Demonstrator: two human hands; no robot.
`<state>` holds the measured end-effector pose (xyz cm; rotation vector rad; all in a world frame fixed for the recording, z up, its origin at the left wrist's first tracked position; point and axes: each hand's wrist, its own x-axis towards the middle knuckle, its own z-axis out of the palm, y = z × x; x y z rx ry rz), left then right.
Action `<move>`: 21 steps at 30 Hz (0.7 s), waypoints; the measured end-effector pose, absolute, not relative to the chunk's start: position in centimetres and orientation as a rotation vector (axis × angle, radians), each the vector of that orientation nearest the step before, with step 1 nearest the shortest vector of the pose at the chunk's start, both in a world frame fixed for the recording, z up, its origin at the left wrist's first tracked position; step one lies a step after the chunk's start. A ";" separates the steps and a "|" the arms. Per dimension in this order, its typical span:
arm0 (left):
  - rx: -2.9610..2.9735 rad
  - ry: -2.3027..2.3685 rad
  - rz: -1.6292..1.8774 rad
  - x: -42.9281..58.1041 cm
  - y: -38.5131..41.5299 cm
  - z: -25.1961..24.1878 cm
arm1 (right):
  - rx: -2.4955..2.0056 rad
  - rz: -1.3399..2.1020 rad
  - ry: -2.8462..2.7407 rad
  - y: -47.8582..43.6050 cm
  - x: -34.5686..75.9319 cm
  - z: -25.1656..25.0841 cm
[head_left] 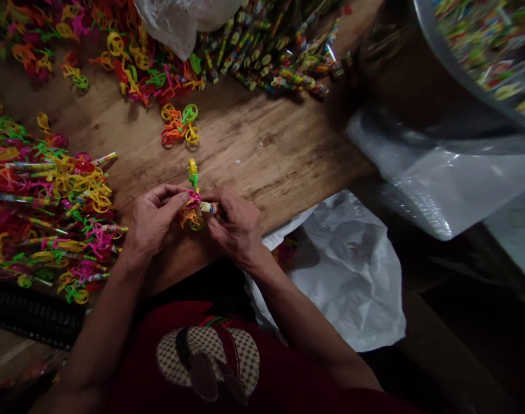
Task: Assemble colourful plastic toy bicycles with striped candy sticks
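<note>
Between my two hands is a small plastic toy bicycle [194,198] in pink, green, yellow and orange, just above the table's front edge. My left hand [152,221] pinches its pink part between thumb and fingers. My right hand [238,224] is closed around a thin tube with a printed wrapper [209,207], whose pale end meets the toy. The rest of that tube is hidden in my fingers. Beyond my hands, a loose cluster of toy bicycles [180,123] in orange, red, green and yellow lies on the wooden table [262,149].
Toy bicycles with wrapped tubes are heaped on the left [50,213]. More toy bicycles [128,57] and a pile of wrapped tubes [262,52] lie at the back. A large metal tub [443,75] stands back right. A white sack [348,270] hangs by the front edge.
</note>
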<state>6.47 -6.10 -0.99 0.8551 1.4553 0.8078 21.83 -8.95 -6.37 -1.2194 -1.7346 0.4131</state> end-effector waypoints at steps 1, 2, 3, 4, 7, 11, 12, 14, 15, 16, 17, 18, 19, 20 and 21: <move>0.845 1.447 0.817 6.6 -6.2 -1.0 | -1.231 0.378 -1.722 -9.1 21.6 -6.4; 0.831 1.437 0.825 6.7 -6.2 -1.1 | -1.239 0.343 -1.703 -9.3 21.3 -6.5; 0.811 1.423 0.830 6.9 -6.3 -1.1 | -1.241 0.309 -1.680 -9.4 21.0 -6.5; 0.788 1.405 0.836 7.1 -6.3 -1.2 | -1.241 0.281 -1.654 -9.5 20.7 -6.5; 0.720 1.341 0.875 7.6 -6.4 -1.4 | -1.273 0.233 -1.576 -9.6 20.0 -6.4; 0.703 1.322 0.858 7.6 -6.3 -1.5 | -1.349 0.131 -1.538 -9.4 19.6 -6.6; 0.698 1.317 0.824 7.5 -6.3 -1.5 | -1.335 0.097 -1.543 -9.3 19.6 -6.7; 0.678 1.296 0.753 7.3 -6.1 -1.4 | -1.292 0.045 -1.556 -9.2 19.6 -7.1; 0.670 1.284 0.732 7.2 -6.0 -1.4 | -1.275 0.031 -1.559 -9.1 19.6 -7.2; 0.666 1.274 0.725 7.2 -5.9 -1.4 | -1.269 0.029 -1.559 -9.1 19.6 -7.4; 0.667 1.268 0.733 7.3 -5.8 -1.4 | -1.275 0.043 -1.561 -9.1 19.6 -7.4; 0.671 1.270 0.750 7.3 -5.7 -1.4 | -1.294 0.077 -1.565 -9.1 19.6 -7.4; 0.679 1.282 0.768 7.4 -5.7 -1.4 | -1.314 0.126 -1.570 -9.1 19.6 -7.2; 0.690 1.302 0.778 7.5 -5.6 -1.4 | -1.331 0.195 -1.572 -9.2 19.7 -7.0; 0.704 1.328 0.782 7.5 -5.6 -1.5 | -1.339 0.282 -1.569 -9.3 19.8 -6.7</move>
